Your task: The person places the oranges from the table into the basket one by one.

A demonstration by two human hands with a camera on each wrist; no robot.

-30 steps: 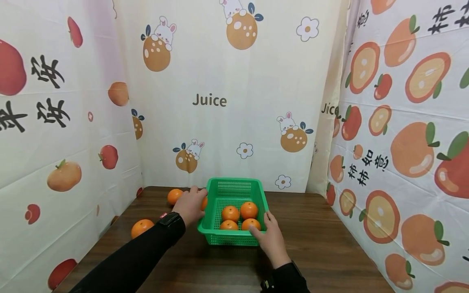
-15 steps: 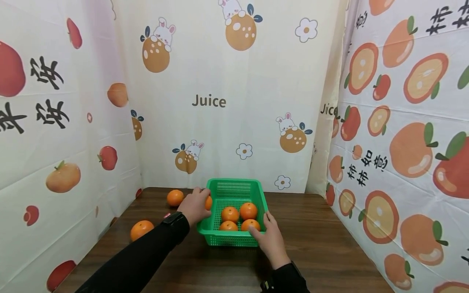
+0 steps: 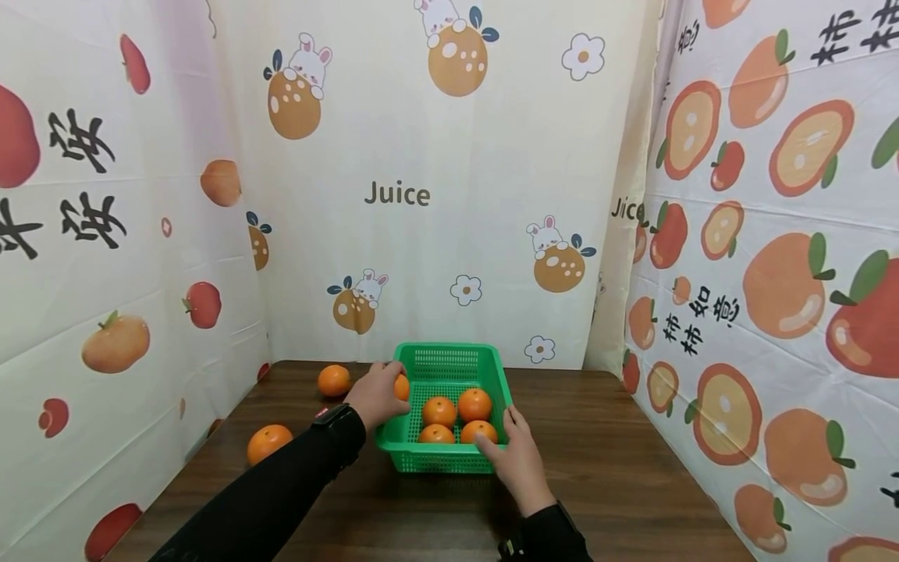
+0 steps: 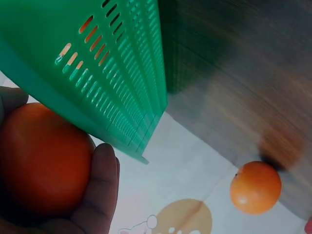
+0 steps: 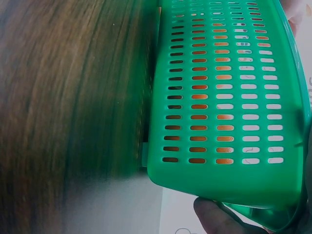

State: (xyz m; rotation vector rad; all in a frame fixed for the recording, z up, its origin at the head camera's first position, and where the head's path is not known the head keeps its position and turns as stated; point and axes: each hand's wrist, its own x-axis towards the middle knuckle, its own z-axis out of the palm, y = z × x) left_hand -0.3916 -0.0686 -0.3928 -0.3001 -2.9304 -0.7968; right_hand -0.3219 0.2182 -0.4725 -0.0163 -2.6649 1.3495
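Left hand (image 3: 377,394) and right hand (image 3: 521,460) are flanking a green basket (image 3: 445,460) on the worktop (image 3: 618,468). Leftmost, a near orange (image 3: 267,445) is sitting beside the left sleeve (image 3: 281,484), a far orange (image 3: 333,381) beyond it, left of the left hand. That hand is curling round a held orange (image 4: 46,161) at the basket's left rim, which is partly covering it from the wrist. Four oranges (image 3: 474,405) are lying inside, between the hands. The right hand is gripping the near right corner.

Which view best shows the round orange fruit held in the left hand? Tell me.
Left wrist: the round orange fruit shows large and close there. Head view: only part, the left hand hiding the rest. Right wrist: none recognizable.
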